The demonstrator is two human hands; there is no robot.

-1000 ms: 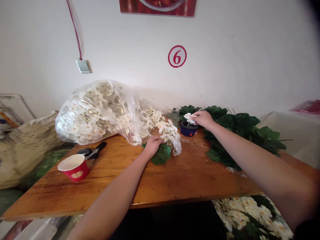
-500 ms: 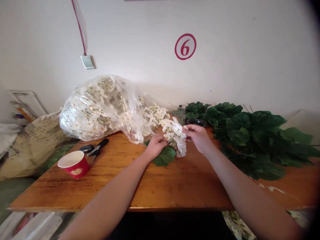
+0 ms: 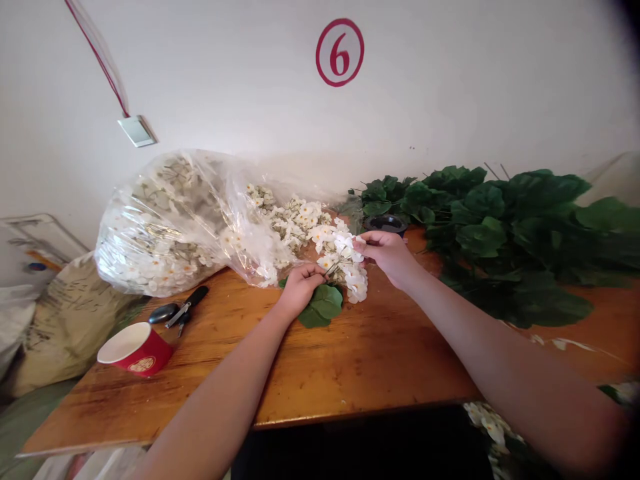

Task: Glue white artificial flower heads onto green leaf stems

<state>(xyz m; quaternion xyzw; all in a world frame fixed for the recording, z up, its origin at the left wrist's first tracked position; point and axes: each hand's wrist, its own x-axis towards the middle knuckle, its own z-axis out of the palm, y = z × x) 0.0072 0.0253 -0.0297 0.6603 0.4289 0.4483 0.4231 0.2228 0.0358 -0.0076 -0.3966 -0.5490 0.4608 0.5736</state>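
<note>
My left hand [image 3: 300,288] is closed around the stems of an artificial flower spray, just above its green leaves [image 3: 323,305]. The white blossoms [image 3: 354,279] of that spray, with yellow centres, point to the right. At their upper edge, my right hand [image 3: 384,252] pinches a white petal between thumb and fingertips. More loose white flowers [image 3: 303,217] lie behind, spilling from the mouth of a clear plastic bag [image 3: 165,227] packed with the same flowers. Just beyond my right hand sits a round black dish [image 3: 386,224]. The stem ends inside my left fist are hidden.
Green leaf stems [image 3: 505,227] are heaped along the right of the wooden table [image 3: 300,380]. A red paper cup [image 3: 145,350] stands at the left, near keys with a black fob [image 3: 180,313]. A stuffed sack [image 3: 60,327] rests beyond the table's left edge.
The camera view has tilted and shifted, so the wall mark and switch appear further up or left. Both hands keep their hold on the flower spray, with little movement relative to it.
</note>
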